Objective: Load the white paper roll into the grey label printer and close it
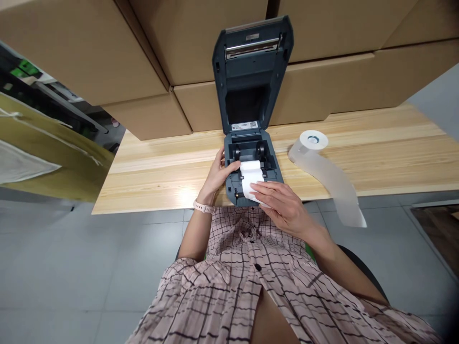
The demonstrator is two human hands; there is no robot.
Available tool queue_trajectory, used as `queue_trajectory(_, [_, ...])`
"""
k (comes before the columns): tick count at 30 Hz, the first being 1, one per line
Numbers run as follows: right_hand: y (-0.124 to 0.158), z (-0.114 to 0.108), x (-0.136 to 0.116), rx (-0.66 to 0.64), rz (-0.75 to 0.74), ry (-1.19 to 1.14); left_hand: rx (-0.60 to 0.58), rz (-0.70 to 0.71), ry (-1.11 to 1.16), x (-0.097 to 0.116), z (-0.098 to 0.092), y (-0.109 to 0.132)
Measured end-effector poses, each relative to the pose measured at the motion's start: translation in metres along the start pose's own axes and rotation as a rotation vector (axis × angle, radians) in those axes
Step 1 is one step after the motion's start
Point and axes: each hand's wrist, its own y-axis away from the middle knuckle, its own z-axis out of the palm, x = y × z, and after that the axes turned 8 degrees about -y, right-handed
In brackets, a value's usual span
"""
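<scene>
With fingers (pixel 267 188) of the right hand (pixel 287 208), laid close together and almost flat, covering the lower part of a thin white paper strip (pixel 251 184). Cannot tell about a pinch from below, for lack of any view of the right thumb. With the left hand (pixel 217 173), grasping the left wall of an open dark blue-grey plastic label printer (pixel 231 193), thumb over the wall and near the end of a small white paper roll (pixel 250 165). Set, with roll and strip inside, at the front edge of a pale wooden table (pixel 161 177).

As for the paper: probably very light, soft, quick to crease or tear, a little slippery. Better to take the roll by both ends, and the strip flat near its front part, without a hard squeeze. As for the printer: probably stiff and much heavier, therefore better to hold by the base walls than by the raised lid (pixel 247 71).

To the right, on the same table: a second, larger white paper roll (pixel 313 145) on its flat side, with a long pale strip (pixel 330 177) over the table edge.
</scene>
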Motion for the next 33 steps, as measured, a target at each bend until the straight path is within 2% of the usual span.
queue_trajectory(11, [0.006,0.000,0.000,-0.002,0.034,-0.031,0.011,0.000,-0.018,-0.003,0.000,0.000])
queue_trajectory(17, [0.006,-0.001,0.000,0.008,-0.017,0.004,0.013,-0.023,-0.014,-0.005,-0.001,-0.002])
queue_trajectory(19, [0.007,-0.001,-0.001,0.000,-0.032,0.028,0.081,-0.046,-0.082,-0.001,0.001,0.007])
queue_trajectory(21, [0.009,-0.001,-0.004,-0.024,-0.028,0.053,0.151,-0.011,-0.191,0.004,0.005,0.025])
queue_trajectory(23, [0.010,-0.003,-0.007,-0.055,-0.025,0.069,0.136,0.079,-0.290,0.009,0.012,0.049])
queue_trajectory(25, [0.006,-0.011,-0.011,-0.083,-0.027,0.050,0.095,0.110,-0.342,0.012,0.018,0.073])
queue_trajectory(27, [-0.008,-0.028,-0.013,-0.074,-0.024,-0.010,0.063,0.053,-0.339,0.010,0.023,0.092])
queue_trajectory(29, [-0.035,-0.052,-0.011,0.000,-0.015,-0.024,0.032,-0.015,-0.259,0.007,0.025,0.104])
queue_trajectory(31, [-0.075,-0.077,0.000,0.149,0.005,0.064,0.010,-0.066,-0.166,0.004,0.025,0.109])
queue_trajectory(33, [-0.123,-0.096,0.022,0.323,0.052,0.154,0.004,-0.096,-0.113,0.004,0.026,0.110])
